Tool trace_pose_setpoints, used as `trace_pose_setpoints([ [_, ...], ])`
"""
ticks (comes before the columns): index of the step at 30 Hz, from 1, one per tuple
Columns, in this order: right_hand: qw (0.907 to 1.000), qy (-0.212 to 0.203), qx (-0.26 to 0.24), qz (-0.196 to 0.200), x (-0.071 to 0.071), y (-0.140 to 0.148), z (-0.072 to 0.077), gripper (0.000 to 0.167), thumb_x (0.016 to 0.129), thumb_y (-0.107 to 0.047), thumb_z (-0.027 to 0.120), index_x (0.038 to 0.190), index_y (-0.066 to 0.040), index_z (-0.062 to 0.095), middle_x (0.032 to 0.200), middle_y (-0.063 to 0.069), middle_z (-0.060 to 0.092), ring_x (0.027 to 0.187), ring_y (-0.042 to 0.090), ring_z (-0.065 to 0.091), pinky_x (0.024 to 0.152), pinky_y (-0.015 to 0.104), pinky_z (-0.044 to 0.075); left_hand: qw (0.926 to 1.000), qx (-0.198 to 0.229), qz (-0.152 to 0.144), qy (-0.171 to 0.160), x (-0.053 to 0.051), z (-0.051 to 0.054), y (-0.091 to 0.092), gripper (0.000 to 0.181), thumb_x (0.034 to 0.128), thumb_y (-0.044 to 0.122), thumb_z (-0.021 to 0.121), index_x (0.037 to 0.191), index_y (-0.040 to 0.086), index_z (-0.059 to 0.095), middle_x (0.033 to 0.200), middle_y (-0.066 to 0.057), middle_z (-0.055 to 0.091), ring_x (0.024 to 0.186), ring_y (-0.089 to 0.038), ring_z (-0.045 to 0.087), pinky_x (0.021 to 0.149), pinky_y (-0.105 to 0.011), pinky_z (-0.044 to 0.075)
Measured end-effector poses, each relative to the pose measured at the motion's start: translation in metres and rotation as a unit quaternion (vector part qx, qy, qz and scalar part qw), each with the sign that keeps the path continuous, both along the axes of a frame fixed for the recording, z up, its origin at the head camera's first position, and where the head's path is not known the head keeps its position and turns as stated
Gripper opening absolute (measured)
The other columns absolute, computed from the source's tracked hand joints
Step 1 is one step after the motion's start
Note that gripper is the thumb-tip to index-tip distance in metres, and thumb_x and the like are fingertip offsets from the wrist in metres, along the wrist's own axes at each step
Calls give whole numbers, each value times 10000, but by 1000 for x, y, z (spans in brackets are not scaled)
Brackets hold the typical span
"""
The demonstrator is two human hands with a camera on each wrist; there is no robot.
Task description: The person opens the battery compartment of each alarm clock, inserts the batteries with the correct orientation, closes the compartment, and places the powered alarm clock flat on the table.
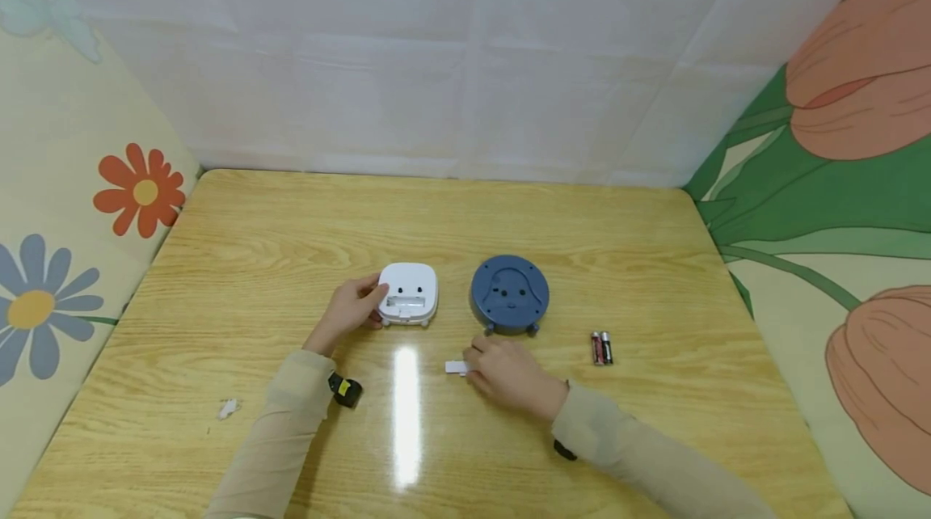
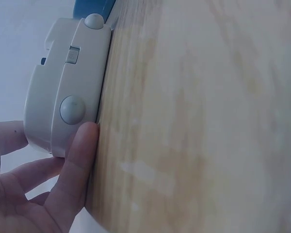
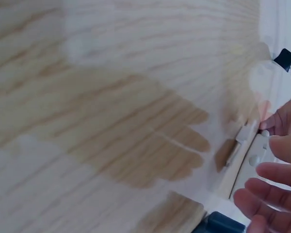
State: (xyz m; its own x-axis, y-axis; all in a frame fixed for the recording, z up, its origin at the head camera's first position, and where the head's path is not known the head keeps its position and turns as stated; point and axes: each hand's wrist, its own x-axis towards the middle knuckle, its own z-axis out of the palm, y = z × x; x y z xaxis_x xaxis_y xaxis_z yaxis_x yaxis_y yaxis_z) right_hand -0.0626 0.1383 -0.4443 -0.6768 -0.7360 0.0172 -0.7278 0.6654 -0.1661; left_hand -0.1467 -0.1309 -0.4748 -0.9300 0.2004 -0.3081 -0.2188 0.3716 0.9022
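Note:
A small white clock [image 1: 409, 280] lies face down, two knobs and an uncovered battery compartment on its back. My left hand [image 1: 351, 310] grips its left side, thumb at the upper edge and fingers below; in the left wrist view the fingertips [image 2: 82, 141] touch the clock beside a round foot [image 2: 72, 109]. A white battery cover [image 1: 455, 367] lies on the table. Over its right end hovers my right hand [image 1: 509, 372]; in the right wrist view its fingers [image 3: 266, 191] are spread and loosely bent, with a gap between them and the cover [image 3: 236, 143].
A round dark blue clock [image 1: 511, 293] lies face down just beyond the right hand. Two batteries [image 1: 602, 348] stand side by side at the right. A crumpled white scrap [image 1: 229, 408] is at the left of the wooden table [image 1: 327, 212].

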Motion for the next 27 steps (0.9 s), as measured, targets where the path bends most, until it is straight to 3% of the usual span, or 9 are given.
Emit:
trace_pose_setpoints([
  [7,9996,101,-269,-71,0,6,7,184,857,-198,618,975,-63,658,872,29,590,740,145,558,629,248,508,10000,0,-25,11,0,1,0,519,954,248,484,1377,-21,347,960,-206,571,588,-165,579,564,-308,564],
  [19,9891,937,-1112,-236,-1,32,7,114,799,-105,666,893,-41,668,807,33,600,698,151,587,599,263,525,10000,25,30,-39,0,0,1,526,954,251,485,1380,-21,340,975,-206,570,589,-163,577,566,-309,565],
  [27,9854,1168,-937,-816,-5,56,15,141,784,-107,696,891,-22,662,790,44,603,648,141,582,523,237,513,10000,-11,58,-44,0,0,0,527,954,253,483,1380,-21,338,1002,-216,565,601,-166,576,574,-305,565],
])
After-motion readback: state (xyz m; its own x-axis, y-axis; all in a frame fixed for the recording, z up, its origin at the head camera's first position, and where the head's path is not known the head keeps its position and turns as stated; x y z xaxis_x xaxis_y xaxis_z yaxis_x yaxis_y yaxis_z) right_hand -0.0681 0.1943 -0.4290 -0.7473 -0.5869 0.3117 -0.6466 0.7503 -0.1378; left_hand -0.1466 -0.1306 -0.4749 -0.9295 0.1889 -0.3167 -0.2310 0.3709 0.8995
